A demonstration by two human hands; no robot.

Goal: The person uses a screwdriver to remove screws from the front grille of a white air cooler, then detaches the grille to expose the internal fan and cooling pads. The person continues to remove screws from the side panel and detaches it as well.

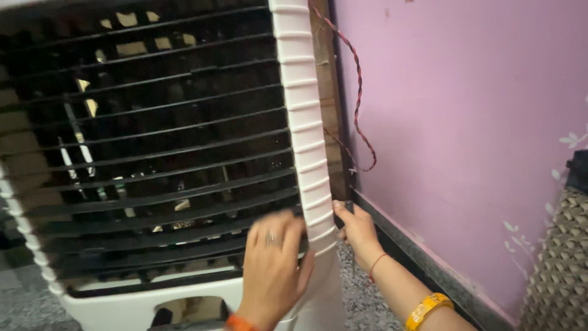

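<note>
Head view: left hand (272,263) lies flat, fingers spread, on the cooler (303,141) grille; right hand (357,232) grips its corner.

The left hand (272,270) lay flat on the white plastic air cooler's (303,122) black louvred grille (153,153); the right hand (358,233) gripped its ribbed corner.

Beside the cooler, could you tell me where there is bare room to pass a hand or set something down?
Bare speckled floor lies between the white cooler and the pink wall, though the right hand fills its near end. The left hand covers the grille's lower corner. A red-black wire hangs along the wall edge.
</note>
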